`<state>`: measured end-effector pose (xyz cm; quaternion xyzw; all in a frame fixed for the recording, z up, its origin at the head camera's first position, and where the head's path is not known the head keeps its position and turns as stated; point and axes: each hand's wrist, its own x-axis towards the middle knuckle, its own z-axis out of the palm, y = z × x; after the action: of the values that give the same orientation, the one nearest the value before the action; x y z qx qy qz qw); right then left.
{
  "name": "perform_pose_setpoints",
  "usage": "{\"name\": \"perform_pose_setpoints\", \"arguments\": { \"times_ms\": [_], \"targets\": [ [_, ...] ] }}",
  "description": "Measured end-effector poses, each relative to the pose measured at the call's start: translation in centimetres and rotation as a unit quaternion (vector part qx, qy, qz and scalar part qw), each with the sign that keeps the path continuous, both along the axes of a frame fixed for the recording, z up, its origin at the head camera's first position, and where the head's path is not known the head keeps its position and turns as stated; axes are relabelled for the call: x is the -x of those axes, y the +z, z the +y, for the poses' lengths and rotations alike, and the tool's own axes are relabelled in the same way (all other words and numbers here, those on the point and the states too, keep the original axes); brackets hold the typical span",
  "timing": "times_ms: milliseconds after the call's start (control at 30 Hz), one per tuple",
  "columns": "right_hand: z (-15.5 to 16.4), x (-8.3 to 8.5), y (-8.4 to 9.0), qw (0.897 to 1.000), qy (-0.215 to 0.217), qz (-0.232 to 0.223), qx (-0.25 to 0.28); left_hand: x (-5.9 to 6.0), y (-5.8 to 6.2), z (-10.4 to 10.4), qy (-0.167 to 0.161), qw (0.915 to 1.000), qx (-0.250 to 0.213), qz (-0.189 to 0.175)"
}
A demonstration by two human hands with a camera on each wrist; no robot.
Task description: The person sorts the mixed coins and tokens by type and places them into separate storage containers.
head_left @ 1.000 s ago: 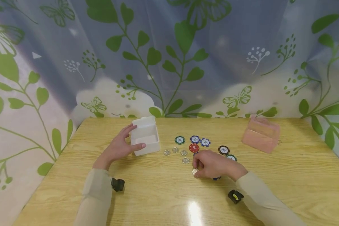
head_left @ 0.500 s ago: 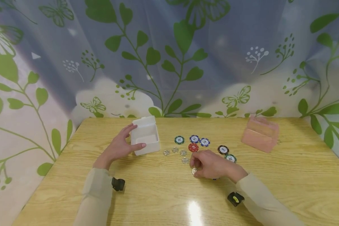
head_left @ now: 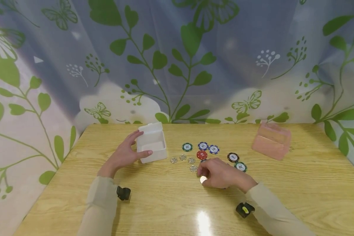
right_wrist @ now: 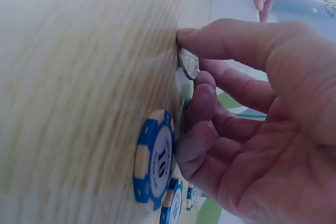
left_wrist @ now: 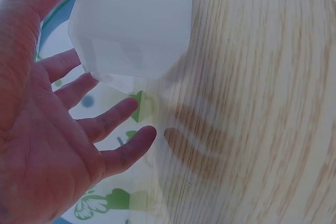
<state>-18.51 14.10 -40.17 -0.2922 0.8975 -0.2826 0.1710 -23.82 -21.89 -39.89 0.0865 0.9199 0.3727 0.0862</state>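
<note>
The setting is a small tabletop recording booth rather than a furnished room. A light wood-grain table [head_left: 171,209] is enclosed at the back and both sides by a hanging sheet [head_left: 194,59] printed with green leaves and butterflies, which hides any walls. Props are laid out beyond and beside the person's fingers: poker chips [head_left: 207,149], small silvery coins [head_left: 183,159], an open white box [head_left: 151,144] and a pink box [head_left: 271,141]. A small black camera unit [head_left: 123,193] is strapped at each wrist.
</note>
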Motion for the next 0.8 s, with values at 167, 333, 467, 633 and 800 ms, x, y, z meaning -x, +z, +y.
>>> {"name": "perform_pose_setpoints", "arguments": {
  "times_ms": [167,333,467,633,800],
  "targets": [
    [0.4,0.1,-0.4,1.000,-0.003,0.012,0.017,0.0,0.0,0.1,0.000,1.0000,-0.002,-0.001],
    [1.0,0.2,-0.9,0.998,0.008,0.019,0.058,-0.1,0.0,0.2,0.002,0.9999,-0.010,-0.013],
    [1.4,0.1,-1.0,0.997,0.007,0.017,0.073,-0.1,0.2,0.0,-0.004,0.9992,-0.029,-0.026],
    [1.7,0.0,-0.8,0.997,-0.009,0.019,0.072,0.1,0.3,-0.2,-0.012,0.9976,-0.056,-0.038],
    [2.0,0.1,-0.9,0.996,-0.034,0.009,0.077,0.1,0.2,-0.3,-0.007,0.9974,-0.060,-0.040]
  ]
}}
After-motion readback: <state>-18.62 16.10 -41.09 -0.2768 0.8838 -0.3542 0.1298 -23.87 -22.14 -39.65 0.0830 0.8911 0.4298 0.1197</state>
